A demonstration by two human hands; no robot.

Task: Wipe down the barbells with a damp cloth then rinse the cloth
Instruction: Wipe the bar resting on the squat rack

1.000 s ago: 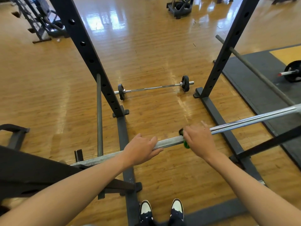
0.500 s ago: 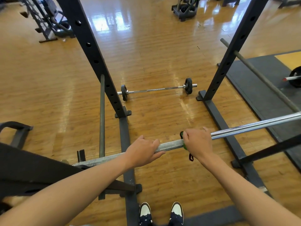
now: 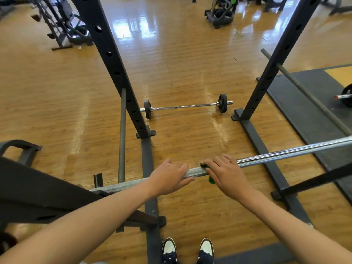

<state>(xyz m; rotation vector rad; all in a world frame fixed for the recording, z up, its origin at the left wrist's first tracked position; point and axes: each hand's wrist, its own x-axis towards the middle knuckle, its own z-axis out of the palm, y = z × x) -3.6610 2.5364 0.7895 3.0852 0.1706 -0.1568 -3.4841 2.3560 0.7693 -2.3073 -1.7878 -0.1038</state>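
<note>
A long steel barbell (image 3: 289,151) lies across the black rack at waist height, running from lower left to the right edge. My left hand (image 3: 169,177) grips its dull knurled part. Just to the right, my right hand (image 3: 226,173) wraps a green cloth (image 3: 210,178) around the bar; only small bits of the cloth show at the hand's left edge and below it. A short barbell with two small black plates (image 3: 184,107) lies on the wooden floor beyond the rack. Part of another barbell (image 3: 344,96) rests on the grey mat at the far right.
Two black rack uprights (image 3: 114,73) (image 3: 274,60) stand ahead, with base rails running toward my shoes (image 3: 187,250). Grey safety bars (image 3: 122,138) (image 3: 312,96) slope from them. A black bench frame (image 3: 38,193) sits at left. Gym machines stand far back.
My right hand with the cloth has slid slightly left along the bar toward my left hand, and less cloth hangs below it. The camera has tilted a little.
</note>
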